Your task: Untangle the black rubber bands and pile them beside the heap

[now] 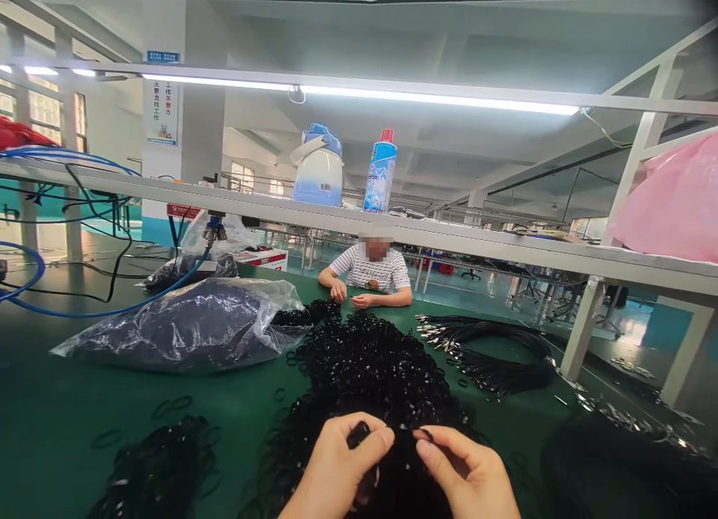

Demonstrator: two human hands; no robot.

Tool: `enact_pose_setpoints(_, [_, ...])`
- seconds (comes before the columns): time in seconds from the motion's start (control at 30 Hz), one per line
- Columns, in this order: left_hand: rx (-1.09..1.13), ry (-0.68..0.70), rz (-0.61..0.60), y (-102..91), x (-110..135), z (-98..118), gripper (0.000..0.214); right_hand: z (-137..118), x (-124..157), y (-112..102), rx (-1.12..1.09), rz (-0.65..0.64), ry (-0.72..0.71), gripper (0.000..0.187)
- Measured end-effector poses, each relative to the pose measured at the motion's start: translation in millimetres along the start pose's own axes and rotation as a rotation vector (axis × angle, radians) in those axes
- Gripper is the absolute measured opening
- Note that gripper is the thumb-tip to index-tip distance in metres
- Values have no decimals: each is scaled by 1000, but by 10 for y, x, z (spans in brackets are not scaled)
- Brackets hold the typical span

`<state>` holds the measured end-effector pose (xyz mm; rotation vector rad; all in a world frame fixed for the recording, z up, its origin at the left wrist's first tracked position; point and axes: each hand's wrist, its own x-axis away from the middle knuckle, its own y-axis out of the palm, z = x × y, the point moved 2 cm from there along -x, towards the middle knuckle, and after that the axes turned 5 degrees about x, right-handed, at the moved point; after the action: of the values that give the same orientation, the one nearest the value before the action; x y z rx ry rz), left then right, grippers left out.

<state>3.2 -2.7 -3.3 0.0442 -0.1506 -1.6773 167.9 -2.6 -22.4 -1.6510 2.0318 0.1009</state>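
Both hands are over a large heap of black rubber rings (pixel 381 362) on the green table. My left hand (pixel 345 459) is closed, thumb against the forefinger, with black rings showing in its curled fingers. Just to its right, my right hand (pixel 468 470) pinches a small black ring (pixel 425 434) between thumb and forefinger. The fingertips of the two hands are a short way apart. Against the dark heap, I cannot tell whether the ring links both hands. A smaller pile of black rings (pixel 160 467) lies to the left.
A clear plastic bag (pixel 191 324) of black rings lies left of the heap. Bundled black cords with metal ends (pixel 505 354) lie to the right. Opposite sits a person (pixel 373 272) with hands at the heap's far end. A shelf (pixel 476 242) spans above, bearing a jug (pixel 318 167) and spray can (pixel 381 175).
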Motion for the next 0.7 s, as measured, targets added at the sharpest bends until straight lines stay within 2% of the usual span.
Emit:
enact_pose_setpoints(0.1, [138, -73, -15, -42, -16, 15, 31, 3, -41, -93, -37, 2, 125, 27])
enact_pose_setpoints(0.27, [76, -81, -56, -25, 13, 23, 31, -49, -58, -143, -51, -135, 177, 30])
enact_pose_setpoints(0.53, [78, -108, -94, -21, -10, -35, 43, 1, -85, -139, -4, -191, 173, 32])
enact_pose_setpoints(0.7, [147, -148, -118, -33, -50, -90, 45, 91, -81, -119, 51, -169, 98, 30])
